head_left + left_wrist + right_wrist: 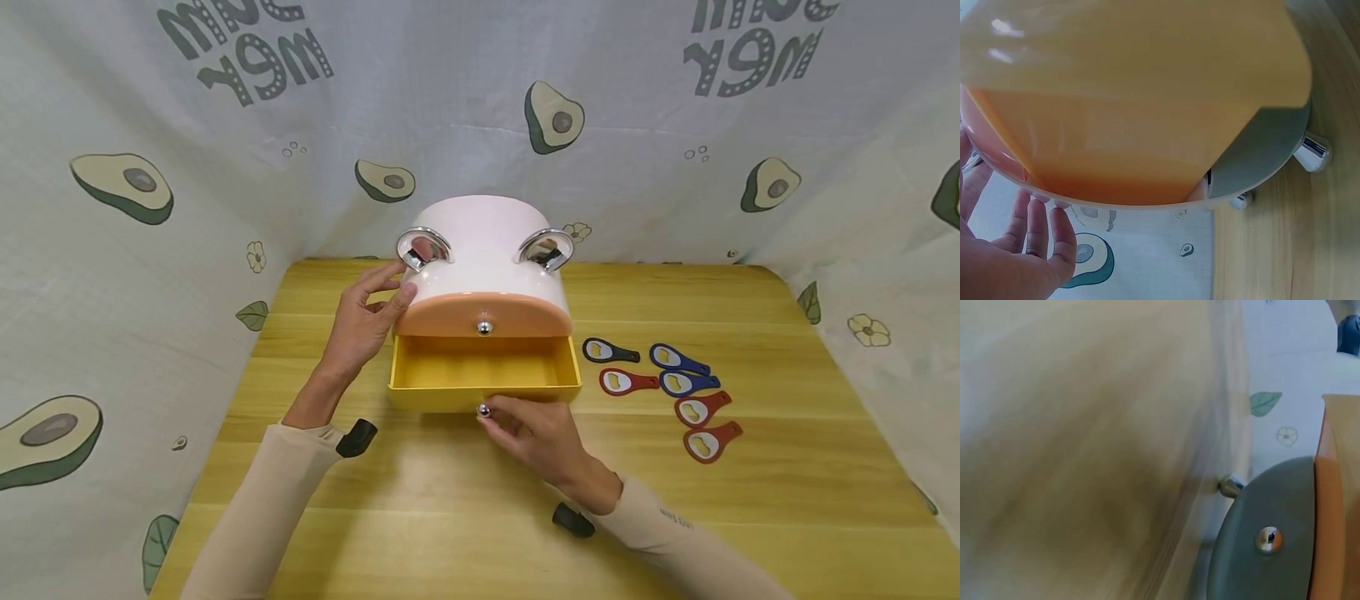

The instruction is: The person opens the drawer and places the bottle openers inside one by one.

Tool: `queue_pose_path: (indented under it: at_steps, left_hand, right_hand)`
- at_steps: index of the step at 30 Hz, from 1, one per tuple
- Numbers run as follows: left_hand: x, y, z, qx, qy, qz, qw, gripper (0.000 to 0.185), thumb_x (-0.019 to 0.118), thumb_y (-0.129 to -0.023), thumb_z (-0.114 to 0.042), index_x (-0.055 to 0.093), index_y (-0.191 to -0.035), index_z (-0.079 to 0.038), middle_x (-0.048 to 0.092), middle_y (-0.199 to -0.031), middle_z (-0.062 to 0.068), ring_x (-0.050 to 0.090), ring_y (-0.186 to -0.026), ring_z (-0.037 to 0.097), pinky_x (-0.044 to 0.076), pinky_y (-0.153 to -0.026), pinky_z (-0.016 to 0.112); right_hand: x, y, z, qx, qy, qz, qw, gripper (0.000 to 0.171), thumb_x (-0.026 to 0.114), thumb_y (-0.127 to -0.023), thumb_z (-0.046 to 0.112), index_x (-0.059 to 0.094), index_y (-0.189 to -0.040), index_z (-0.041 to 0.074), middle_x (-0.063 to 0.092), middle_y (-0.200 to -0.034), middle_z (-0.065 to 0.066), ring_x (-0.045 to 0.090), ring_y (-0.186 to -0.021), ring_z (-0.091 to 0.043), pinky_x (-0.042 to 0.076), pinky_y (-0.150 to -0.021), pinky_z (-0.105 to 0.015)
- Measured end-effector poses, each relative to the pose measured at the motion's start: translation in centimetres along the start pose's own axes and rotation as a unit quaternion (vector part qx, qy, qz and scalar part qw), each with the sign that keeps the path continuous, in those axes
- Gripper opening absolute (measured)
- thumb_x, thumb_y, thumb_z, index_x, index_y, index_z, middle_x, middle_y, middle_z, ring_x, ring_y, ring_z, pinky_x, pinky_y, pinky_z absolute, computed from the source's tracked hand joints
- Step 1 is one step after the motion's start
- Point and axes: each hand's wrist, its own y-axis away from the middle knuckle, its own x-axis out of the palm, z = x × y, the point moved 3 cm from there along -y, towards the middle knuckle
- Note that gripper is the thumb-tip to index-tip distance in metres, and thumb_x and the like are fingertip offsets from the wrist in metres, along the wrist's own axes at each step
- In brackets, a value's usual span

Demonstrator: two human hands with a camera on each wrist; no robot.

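A rounded white drawer box (pixel 480 242) with chrome handles stands on the table. Its orange top drawer (pixel 525 315) is closed, while the yellow drawer (pixel 420 398) below is pulled out and has nothing in it. Thumb and forefinger of my right hand (pixel 543 442) pinch that drawer's silver knob (pixel 484 410). My left hand (pixel 358 323) touches the box's left side, fingers and thumb spread along it; in the left wrist view its fingertips meet the box's edge. A grey drawer front (pixel 1272 506) with its own knob shows in the right wrist view, where my right hand is hidden.
Several flat bottle openers lie right of the box: a black one (pixel 609 350), blue ones (pixel 693 382) and red ones (pixel 708 441). The wooden table (pixel 810 500) meets a white avocado-print cloth (pixel 637 183) behind and at both sides.
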Motion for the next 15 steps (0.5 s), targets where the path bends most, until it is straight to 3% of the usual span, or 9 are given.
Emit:
queue_pose_path:
  at_steps: [9, 15]
  left_hand:
    - [-0.1, -0.2, 0.2, 0.003, 0.001, 0.001, 1.0, 0.044, 0.063, -0.1, -0.024, 0.058, -0.142, -0.014, 0.051, -0.145, 0.006, 0.048, -0.124, 0.024, 0.045, -0.096, 0.034]
    - [-0.1, -0.2, 0.3, 0.003, 0.001, 0.002, 1.0, 0.044, 0.064, -0.1, -0.024, 0.058, -0.142, -0.013, 0.051, -0.145, 0.006, 0.048, -0.124, 0.023, 0.045, -0.096, 0.033]
  right_hand:
    - [-0.4, 0.5, 1.4, -0.007, 0.009, 0.018, 1.0, 0.02, 0.068, -0.096, 0.027, 0.072, -0.095, 0.007, 0.073, -0.077, 0.001, 0.058, -0.052, -0.005, 0.049, -0.056, -0.012]
    - [-0.5, 0.7, 2.2, -0.037, 0.011, 0.002, 0.999, 0.017, 0.068, -0.096, 0.023, 0.072, -0.096, 0.007, 0.073, -0.078, 0.002, 0.055, -0.049, -0.001, 0.046, -0.052, -0.01]
